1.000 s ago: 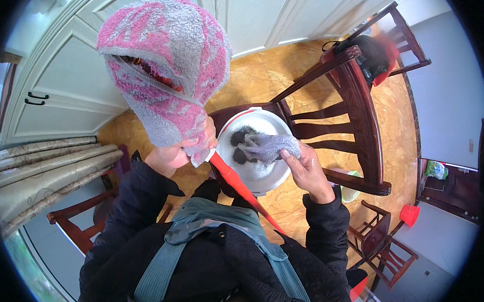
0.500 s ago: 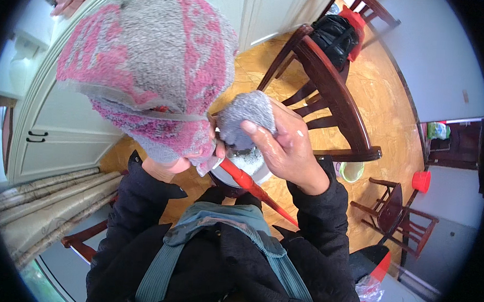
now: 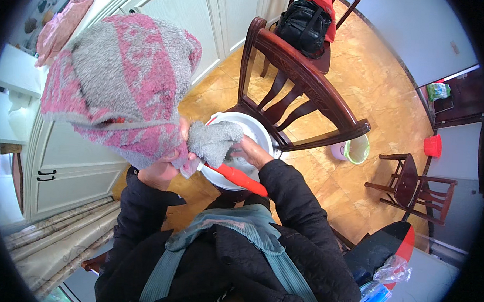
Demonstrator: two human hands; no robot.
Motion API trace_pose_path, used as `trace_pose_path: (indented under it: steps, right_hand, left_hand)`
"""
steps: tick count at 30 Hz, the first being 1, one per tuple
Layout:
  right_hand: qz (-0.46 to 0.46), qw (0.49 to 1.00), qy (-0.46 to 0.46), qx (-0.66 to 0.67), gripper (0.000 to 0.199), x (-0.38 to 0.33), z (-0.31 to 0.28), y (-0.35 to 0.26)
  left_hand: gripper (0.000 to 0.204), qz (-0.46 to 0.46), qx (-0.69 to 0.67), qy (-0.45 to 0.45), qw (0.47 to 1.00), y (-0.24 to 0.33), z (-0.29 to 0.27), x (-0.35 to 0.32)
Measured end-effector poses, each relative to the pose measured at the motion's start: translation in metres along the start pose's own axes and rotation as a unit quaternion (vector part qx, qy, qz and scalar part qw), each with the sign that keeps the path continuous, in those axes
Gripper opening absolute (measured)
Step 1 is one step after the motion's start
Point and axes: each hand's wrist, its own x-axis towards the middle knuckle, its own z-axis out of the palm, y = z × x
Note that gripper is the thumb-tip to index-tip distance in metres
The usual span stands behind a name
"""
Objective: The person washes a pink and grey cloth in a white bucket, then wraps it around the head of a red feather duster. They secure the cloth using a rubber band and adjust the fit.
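Note:
My left hand [image 3: 168,166] is closed round the gathered neck of a pink and grey towel [image 3: 154,66], which bulges over something hidden inside. A red handle [image 3: 243,181] with a white collar runs out from that neck toward my right forearm. My right hand [image 3: 254,152] grips the edge of a wet-looking grey cloth [image 3: 215,142]; its fingertips are partly behind the cloth. The cloth lies against the handle's white end and touches the fingers of my left hand. Below both hands stands a white basin [image 3: 267,131] with water and some suds in it.
A dark wooden chair [image 3: 311,57] stands beyond the basin, and a black bag [image 3: 304,28] sits on another chair behind it. White cabinets [image 3: 63,154] line the left. At right are a green-rimmed bin [image 3: 356,149], a low wooden chair [image 3: 405,182] and a red bucket [image 3: 432,146].
The towel bundle has moved left and a little down. My right hand has brought the grey cloth lower and left, onto the handle's upper end. More of the basin shows.

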Motion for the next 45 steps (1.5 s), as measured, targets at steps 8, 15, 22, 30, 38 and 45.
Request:
trace_pose_path:
  steps: [8,15,22,30,38,45]
  right_hand:
    - [-0.013,0.97,-0.142,0.197,0.076,-0.036,0.04,-0.056]
    - [-0.034,0.984,-0.155,0.079,0.081,-0.078,0.05,-0.081]
    - [-0.137,0.98,-0.045,-0.139,0.032,-0.079,0.053,-0.068]
    - [-0.222,0.924,0.156,-0.271,0.024,-0.036,0.041,-0.031]
    - [-0.209,0.886,0.179,-0.373,0.032,-0.005,0.025,-0.013]
    - [0.033,0.99,-0.023,0.133,0.058,-0.01,0.015,-0.016]
  left_hand:
    - [0.045,-0.002,-0.046,0.092,0.995,-0.03,-0.002,-0.012]
    - [0.05,-0.064,-0.099,0.182,0.976,-0.12,-0.004,-0.034]
    - [0.047,-0.073,-0.121,0.184,0.973,-0.141,-0.025,-0.022]
    - [0.038,-0.065,-0.139,0.209,0.966,-0.164,-0.031,-0.016]
    - [0.029,-0.085,-0.126,0.256,0.955,-0.201,-0.061,-0.019]
    - [0.034,-0.068,-0.147,0.248,0.955,-0.186,-0.055,-0.02]
